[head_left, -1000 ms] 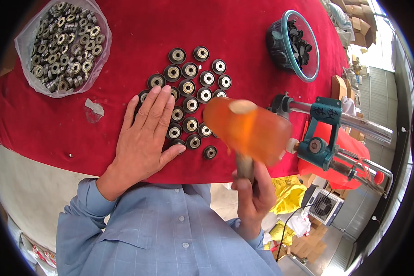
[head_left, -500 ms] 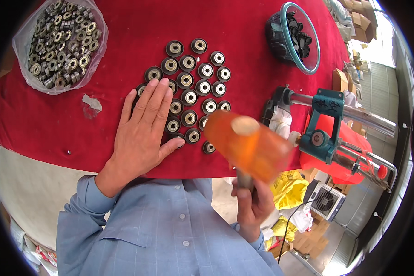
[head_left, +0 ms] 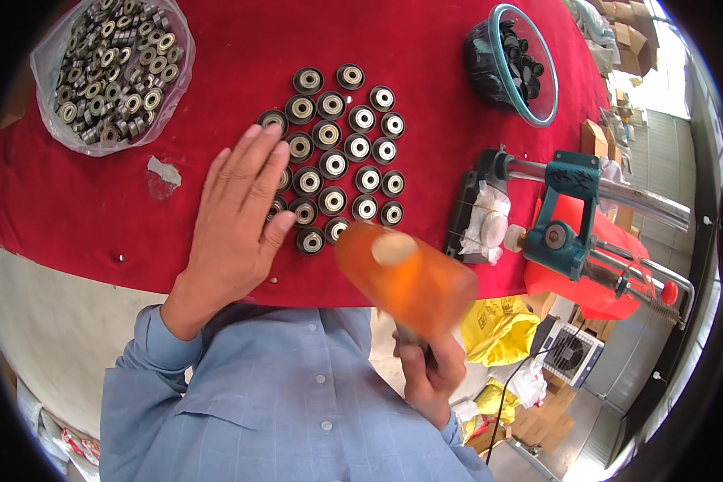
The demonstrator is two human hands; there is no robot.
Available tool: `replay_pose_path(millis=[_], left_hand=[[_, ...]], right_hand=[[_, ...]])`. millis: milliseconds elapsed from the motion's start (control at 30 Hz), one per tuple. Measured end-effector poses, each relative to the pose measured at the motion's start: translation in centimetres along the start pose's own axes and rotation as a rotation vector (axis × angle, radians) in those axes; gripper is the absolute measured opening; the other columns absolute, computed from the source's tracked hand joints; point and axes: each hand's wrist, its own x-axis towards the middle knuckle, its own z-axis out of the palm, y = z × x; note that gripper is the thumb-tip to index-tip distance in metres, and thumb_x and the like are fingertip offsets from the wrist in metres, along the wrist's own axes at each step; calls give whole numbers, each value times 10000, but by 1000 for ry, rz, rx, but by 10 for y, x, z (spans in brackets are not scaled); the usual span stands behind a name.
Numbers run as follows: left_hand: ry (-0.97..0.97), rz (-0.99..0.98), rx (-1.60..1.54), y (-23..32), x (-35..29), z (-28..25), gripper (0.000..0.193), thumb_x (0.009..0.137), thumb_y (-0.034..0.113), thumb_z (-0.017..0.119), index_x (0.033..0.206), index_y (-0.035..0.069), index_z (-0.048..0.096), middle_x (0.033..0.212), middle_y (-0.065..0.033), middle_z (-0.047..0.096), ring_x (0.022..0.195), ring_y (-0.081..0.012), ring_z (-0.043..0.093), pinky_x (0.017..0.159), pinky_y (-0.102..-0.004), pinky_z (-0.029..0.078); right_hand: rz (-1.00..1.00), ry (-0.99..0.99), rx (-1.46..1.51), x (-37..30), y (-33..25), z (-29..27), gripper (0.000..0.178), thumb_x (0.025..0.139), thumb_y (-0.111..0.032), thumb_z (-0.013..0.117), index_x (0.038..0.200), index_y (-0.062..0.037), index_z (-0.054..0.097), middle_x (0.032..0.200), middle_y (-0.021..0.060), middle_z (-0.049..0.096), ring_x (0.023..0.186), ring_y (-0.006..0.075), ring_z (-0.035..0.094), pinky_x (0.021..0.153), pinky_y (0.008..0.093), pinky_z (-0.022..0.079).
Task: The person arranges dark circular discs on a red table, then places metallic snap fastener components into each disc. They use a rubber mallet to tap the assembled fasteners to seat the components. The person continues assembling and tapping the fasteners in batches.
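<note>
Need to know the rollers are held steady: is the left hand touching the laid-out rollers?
Touching. The head view shows the left hand lying flat on the red cloth, its fingers overlapping the left edge of the laid-out rollers.

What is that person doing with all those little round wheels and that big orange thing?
A person is working at a red-covered table. The left hand lies flat, fingers spread, beside a cluster of small round metal bearings laid out in rows. The right hand grips the handle of an orange mallet, its head raised over the near edge of the table. A plastic bag of more bearings sits at the far left, a bowl of dark parts at the far right.
</note>
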Motion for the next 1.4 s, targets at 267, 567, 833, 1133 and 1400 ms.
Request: replay_pose_path(millis=[267, 567, 833, 1133, 1400], left_hand=[[131, -39, -48, -10, -10, -4, 662, 890, 56, 776, 1522, 37, 581, 1592, -176, 522, 1425, -397, 509, 1198, -505, 394], [136, -47, 22, -11, -7, -2, 664, 864, 162, 815, 1476, 14, 604, 1564, -141, 550, 1391, -350, 532, 1123, -499, 417], [134, -57, 2, -10, -7, -4, 687, 846, 159, 826, 1475, 3, 597, 1555, -140, 555, 1389, -349, 538, 1112, -498, 421], [109, -61, -13, -8, -6, -6, 715, 836, 143, 830, 1492, 6, 582, 1566, -141, 549, 1395, -353, 535, 1124, -500, 414], [105, -90, -24, -9, -8, -6, 734, 841, 134, 827, 1517, 17, 565, 1584, -145, 539, 1414, -364, 521, 1156, -508, 393]], right_hand=[[75, -163, -121, 16, -12, 22, 598, 870, 113, 693, 1452, -18, 649, 955, 148, 707, 782, 241, 671, 698, 347, 536], [-38, -48, -59, 32, -19, 17, 395, 905, 87, 655, 1300, 76, 676, 938, 161, 715, 800, 218, 679, 728, 308, 527], [28, -84, -41, 42, -5, 27, 621, 872, 123, 696, 1476, -2, 624, 931, 140, 667, 786, 247, 633, 712, 341, 520], [-57, -43, -121, 72, -1, 49, 649, 905, 100, 701, 1530, -40, 598, 911, 139, 649, 759, 240, 638, 696, 340, 522], [-40, 11, 7, 73, -16, 25, 574, 914, 124, 667, 1478, 33, 612, 1040, 202, 716, 872, 278, 679, 782, 357, 543]])
